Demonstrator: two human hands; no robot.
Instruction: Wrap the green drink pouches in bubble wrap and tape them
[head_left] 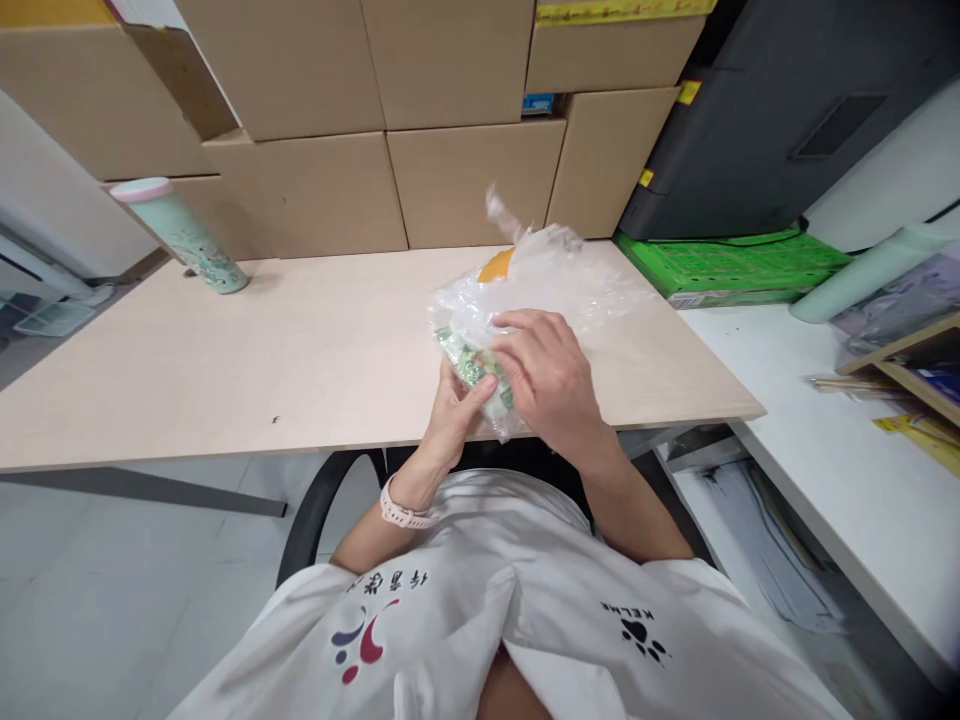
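Note:
A clear plastic bag (pixel 555 275) lies on the pale wooden table (pixel 300 350) near its front edge. An orange item (pixel 496 266) shows through at the bag's far side. A green patterned packet (pixel 471 363) sits at the bag's near end. My left hand (pixel 454 415) is closed on that packet through the plastic from below, thumb up against it. My right hand (pixel 551 375) lies over the packet and bag from the right, fingers curled on the plastic. A pale band sits on my left wrist.
A mint green tumbler (pixel 184 235) with a pink lid stands at the table's far left. Cardboard boxes (pixel 375 130) are stacked along the back. A green crate (pixel 720 265) and a dark case (pixel 787 110) are at the right, beside a white desk (pixel 847 450) with papers.

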